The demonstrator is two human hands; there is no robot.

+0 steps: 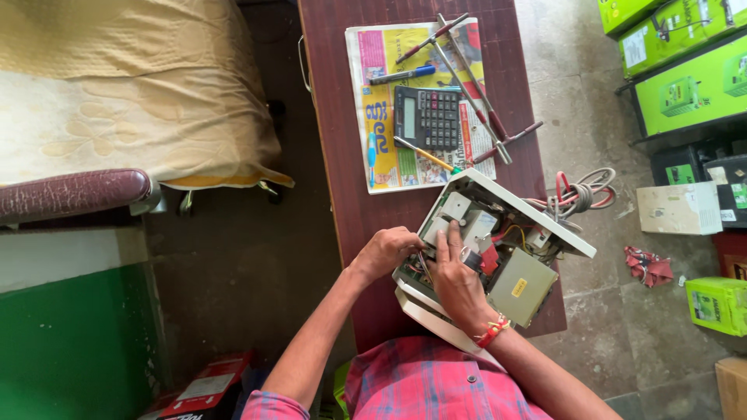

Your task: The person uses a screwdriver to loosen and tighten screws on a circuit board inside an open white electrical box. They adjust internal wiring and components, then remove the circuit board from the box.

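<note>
Both hands work inside an opened white device (498,249) at the counter's (334,117) near edge: left hand (385,253) with fingers curled on its wiring, right hand (455,280) pressing flat on the parts. Beyond it a calculator (426,117) lies on newspaper (373,70).

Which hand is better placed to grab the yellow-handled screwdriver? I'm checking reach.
Right, probably: the right hand lies inside the open device, extending toward the screwdriver; the left hand sits at its near edge.
</note>
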